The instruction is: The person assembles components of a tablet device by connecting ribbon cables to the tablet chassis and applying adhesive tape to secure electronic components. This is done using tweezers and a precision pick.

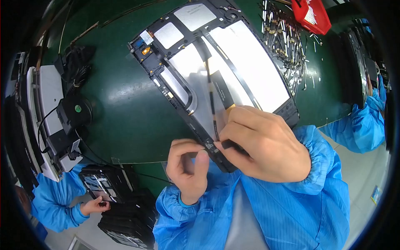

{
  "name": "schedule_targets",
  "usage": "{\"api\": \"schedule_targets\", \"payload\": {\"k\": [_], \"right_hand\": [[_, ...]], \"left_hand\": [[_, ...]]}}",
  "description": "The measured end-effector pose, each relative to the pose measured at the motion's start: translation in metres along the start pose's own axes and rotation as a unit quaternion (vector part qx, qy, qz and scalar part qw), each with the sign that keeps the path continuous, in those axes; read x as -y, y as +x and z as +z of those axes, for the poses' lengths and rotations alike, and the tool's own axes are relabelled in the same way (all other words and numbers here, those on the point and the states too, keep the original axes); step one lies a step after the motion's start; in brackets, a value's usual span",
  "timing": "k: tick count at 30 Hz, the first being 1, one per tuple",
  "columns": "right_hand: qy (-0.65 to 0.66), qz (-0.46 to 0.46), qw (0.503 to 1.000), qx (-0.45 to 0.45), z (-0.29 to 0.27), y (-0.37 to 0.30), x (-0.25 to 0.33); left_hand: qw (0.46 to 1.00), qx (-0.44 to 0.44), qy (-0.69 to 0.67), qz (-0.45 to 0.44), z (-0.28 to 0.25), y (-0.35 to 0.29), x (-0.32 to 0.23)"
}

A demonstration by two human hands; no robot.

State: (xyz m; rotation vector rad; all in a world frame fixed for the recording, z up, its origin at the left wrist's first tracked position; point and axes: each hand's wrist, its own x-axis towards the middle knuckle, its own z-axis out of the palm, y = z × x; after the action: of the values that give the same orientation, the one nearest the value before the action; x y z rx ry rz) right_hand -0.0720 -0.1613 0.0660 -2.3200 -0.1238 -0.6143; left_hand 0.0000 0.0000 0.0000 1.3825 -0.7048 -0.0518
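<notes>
A black strip (pixel 211 98) is pinched by the right hand (pixel 266 146) over an open tablet (pixel 252 62), laid at twelve o'clock on the green worktop (pixel 121 125). At the tablet's near edge, the left hand (pixel 187 168)'s grip cannot be told.

Nothing legible — tiny print on the black strip (pixel 222 88) blurs.

Left hand (pixel 189 171) is held upright, its index finger curled toward the raised thumb; whether the tips meet cannot be told. Right hand (pixel 266 143) is turned back upward, fingers bent and directed leftward, thumb and index tip drawn close in a pinch. Both hands are held near each other; wrists are enclosed by gathered blue cuffs (pixel 315 158)
</notes>
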Motion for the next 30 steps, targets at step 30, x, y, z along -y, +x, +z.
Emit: {"api": "schedule_targets", "payload": {"k": [30], "right_hand": [[0.011,-0.009,0.999,0.044,-0.0019,0.0025,-0.0033]], "left_hand": [[1.000,0.001,0.019,0.016,-0.0019,-0.0001,0.0006]]}}
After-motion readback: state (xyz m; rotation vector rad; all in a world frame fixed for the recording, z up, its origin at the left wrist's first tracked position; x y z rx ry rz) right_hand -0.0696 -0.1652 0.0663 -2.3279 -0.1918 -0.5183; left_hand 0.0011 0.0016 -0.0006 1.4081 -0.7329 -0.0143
